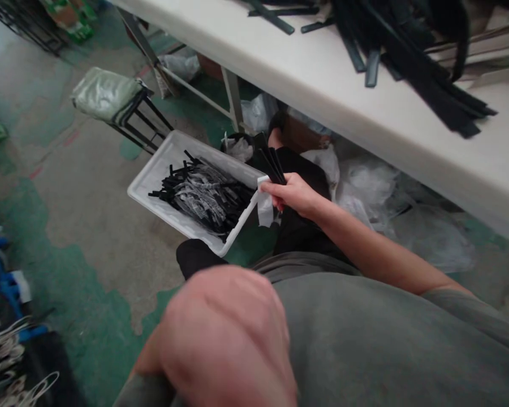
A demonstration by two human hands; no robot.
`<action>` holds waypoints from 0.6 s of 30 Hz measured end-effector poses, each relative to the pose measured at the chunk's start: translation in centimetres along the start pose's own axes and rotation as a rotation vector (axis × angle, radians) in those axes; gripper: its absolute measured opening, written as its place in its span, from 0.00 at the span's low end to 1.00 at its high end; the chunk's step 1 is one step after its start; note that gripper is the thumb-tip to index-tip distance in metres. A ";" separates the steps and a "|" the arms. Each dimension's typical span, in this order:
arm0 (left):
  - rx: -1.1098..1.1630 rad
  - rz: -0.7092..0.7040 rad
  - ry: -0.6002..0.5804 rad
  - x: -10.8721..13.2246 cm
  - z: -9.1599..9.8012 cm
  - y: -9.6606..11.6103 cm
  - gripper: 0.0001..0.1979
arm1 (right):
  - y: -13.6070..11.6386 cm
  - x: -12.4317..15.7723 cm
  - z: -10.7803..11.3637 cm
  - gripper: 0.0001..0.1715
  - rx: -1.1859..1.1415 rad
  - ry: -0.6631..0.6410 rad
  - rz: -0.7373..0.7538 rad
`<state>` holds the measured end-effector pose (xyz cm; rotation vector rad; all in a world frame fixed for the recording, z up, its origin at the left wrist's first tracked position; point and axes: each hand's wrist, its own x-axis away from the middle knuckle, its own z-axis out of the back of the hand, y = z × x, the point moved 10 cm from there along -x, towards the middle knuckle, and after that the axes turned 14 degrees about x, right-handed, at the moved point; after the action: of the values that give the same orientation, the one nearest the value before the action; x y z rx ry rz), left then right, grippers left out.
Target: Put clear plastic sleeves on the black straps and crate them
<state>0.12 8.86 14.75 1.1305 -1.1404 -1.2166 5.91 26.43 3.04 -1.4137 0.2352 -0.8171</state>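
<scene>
My right hand point(297, 195) reaches forward over my lap, its fingers pinched shut on a small bundle of black strips point(270, 161) with a white tag point(264, 206) hanging from it. It hovers at the near right edge of a white tray point(152, 175) that holds several black strips in clear sleeves point(206, 195). My left hand point(224, 333) is very close to the camera at the bottom. It is blurred, shows only its back, and its fingers are hidden.
A white table point(365, 107) runs across the top right with a pile of black straps point(407, 39) on it. Clear plastic bags point(365, 186) lie beneath it. A stool with a green cushion point(106, 93) stands at upper left, and a blue rack point(4, 282) at the left edge.
</scene>
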 end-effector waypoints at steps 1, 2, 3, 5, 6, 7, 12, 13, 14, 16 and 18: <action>0.066 -0.029 0.115 -0.8 1.2 -1.2 0.25 | -0.2 -0.1 -0.5 0.08 0.006 -0.021 0.002; 0.155 -0.054 0.233 -1.6 2.3 -2.7 0.23 | -0.4 -0.2 -0.9 0.08 0.016 -0.039 0.003; 0.263 -0.069 0.369 -2.3 3.5 -4.6 0.22 | -0.6 -0.3 -1.4 0.08 0.029 -0.058 0.005; 0.483 -0.002 0.475 -3.7 3.5 -9.3 0.27 | -1.1 -0.5 -2.3 0.09 0.066 -0.087 0.012; 0.568 0.064 0.462 -4.2 2.7 -11.7 0.29 | -1.2 -0.7 -2.7 0.09 0.085 -0.097 0.014; 0.630 0.136 0.435 -4.5 1.6 -13.7 0.29 | -1.4 -1.0 -3.1 0.09 0.103 -0.101 0.016; 0.752 0.370 0.489 -1.9 -1.1 -19.5 0.19 | -0.7 -3.2 -4.7 0.06 0.193 -0.108 0.014; 0.765 0.381 0.507 -1.3 -1.0 -19.8 0.19 | -0.3 -3.6 -5.0 0.06 0.213 -0.108 0.010; 0.777 0.386 0.510 -0.9 -1.0 -20.0 0.19 | 0.0 -4.1 -5.2 0.06 0.235 -0.108 0.008; 0.796 0.407 0.471 -0.4 -1.1 -20.2 0.21 | 0.4 -4.7 -5.8 0.06 0.277 -0.109 0.016; 0.811 0.445 0.422 -0.1 -1.2 -20.4 0.22 | 0.4 -4.9 -6.5 0.06 0.311 -0.121 0.037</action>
<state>-0.58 8.43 -5.63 1.5148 -1.4816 -0.1224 -1.34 24.41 -0.12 -1.1572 0.0385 -0.7013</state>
